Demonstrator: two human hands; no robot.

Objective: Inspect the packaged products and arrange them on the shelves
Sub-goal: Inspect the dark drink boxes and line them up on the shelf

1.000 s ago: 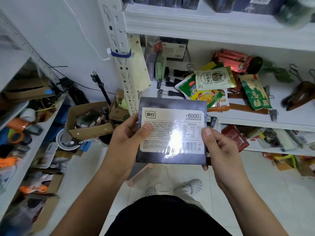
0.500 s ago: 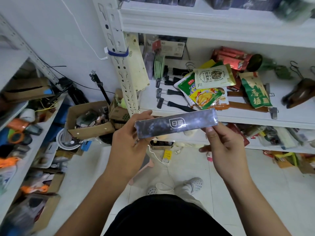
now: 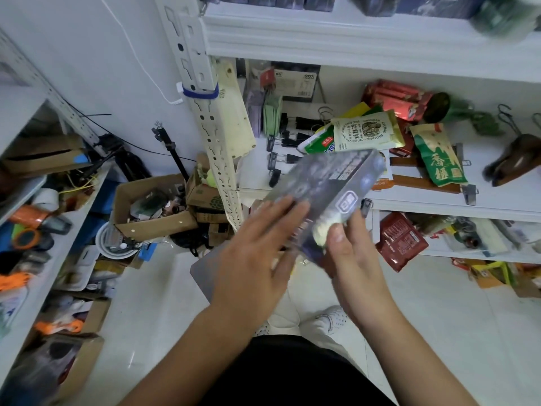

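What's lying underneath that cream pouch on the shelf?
A green packet and a yellow packet poke out from under the cream pouch; how far they extend beneath is hidden.

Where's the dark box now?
Head view, centre: dark box tilted before the snack shelf, right hand gripping its near end, left hand flat on it.

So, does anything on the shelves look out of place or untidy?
Yes. On the middle shelf, the snack packets lie in a loose heap, overlapping at different angles, mixed with black clips and wooden hangers. Below, a dark red packet sticks out over the shelf edge. The box in the right hand is too blurred to judge.
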